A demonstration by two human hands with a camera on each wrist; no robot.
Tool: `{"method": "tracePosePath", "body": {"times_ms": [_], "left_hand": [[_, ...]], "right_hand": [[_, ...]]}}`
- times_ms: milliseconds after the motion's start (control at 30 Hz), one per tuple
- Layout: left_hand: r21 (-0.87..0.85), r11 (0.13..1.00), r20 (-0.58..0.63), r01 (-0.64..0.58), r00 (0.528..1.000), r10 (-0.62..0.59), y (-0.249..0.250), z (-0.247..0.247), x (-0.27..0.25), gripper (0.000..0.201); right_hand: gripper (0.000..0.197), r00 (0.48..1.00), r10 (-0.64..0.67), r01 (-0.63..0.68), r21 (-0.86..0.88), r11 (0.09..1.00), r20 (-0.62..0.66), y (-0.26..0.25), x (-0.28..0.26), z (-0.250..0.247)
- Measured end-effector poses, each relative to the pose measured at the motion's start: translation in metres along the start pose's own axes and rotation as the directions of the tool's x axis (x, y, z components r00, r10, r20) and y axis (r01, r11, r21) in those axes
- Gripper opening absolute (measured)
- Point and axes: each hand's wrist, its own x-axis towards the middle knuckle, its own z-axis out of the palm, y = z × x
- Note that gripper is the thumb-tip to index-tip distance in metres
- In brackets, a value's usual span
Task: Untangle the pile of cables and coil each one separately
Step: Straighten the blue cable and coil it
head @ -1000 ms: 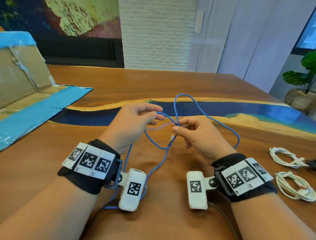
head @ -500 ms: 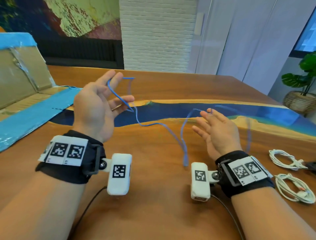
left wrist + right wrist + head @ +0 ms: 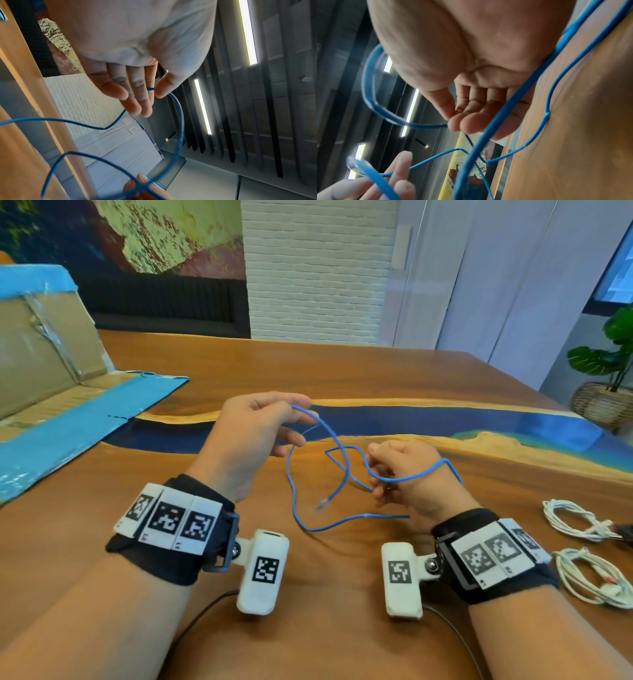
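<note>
A thin blue cable (image 3: 294,501) hangs in loose, crossing loops between both hands above the wooden table (image 3: 325,628). My left hand (image 3: 298,414) is raised at centre left and pinches one strand between thumb and forefinger; the left wrist view shows that pinch on the blue cable (image 3: 151,89). My right hand (image 3: 375,474) has curled fingers that hold another strand, and one loop runs over its back. In the right wrist view the thumb and fingers (image 3: 458,124) pinch the blue cable (image 3: 426,126). The cable's clear plug (image 3: 322,503) dangles between the hands.
Two coiled white cables (image 3: 579,518) (image 3: 596,580) lie on the table at the right. An opened cardboard box with blue tape (image 3: 68,422) sits at the left. A potted plant in a basket (image 3: 606,402) stands beyond the table's right edge.
Half a second ago my left hand was raised high with the cable draped on it and my right hand was spread. Both have come down and together, and now grip the cable.
</note>
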Motion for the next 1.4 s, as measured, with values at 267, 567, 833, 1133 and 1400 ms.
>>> {"method": "tracePosePath", "body": {"times_ms": [267,567,833,1133,1400], "left_hand": [[-0.100,0.995,0.022,0.000,1.000,0.002,-0.003,0.007,-0.002,0.023],[0.028,0.997,0.078,-0.070,0.995,0.068,-0.001,0.008,-0.005,0.030],[0.067,0.989,0.326,-0.133,0.940,0.104,0.005,0.014,-0.017,0.011],[0.293,0.955,0.336,-0.041,0.940,-0.063,-0.002,-0.010,-0.001,0.043],[-0.161,0.987,0.268,-0.005,0.962,0.049,0.002,-0.014,-0.001,0.038]], "right_hand": [[0.037,0.880,-0.122,0.020,0.222,0.975,0.458,-0.010,-0.017,-0.002],[0.064,0.942,-0.226,-0.045,0.762,0.646,0.247,-0.021,-0.013,-0.006],[0.031,0.930,-0.355,0.311,0.306,0.900,0.097,-0.015,-0.012,0.016],[0.022,0.963,-0.259,0.270,0.244,0.932,-0.076,-0.014,-0.009,0.011],[0.021,0.993,-0.062,0.088,0.274,0.958,-0.102,-0.006,0.001,-0.005]]}}
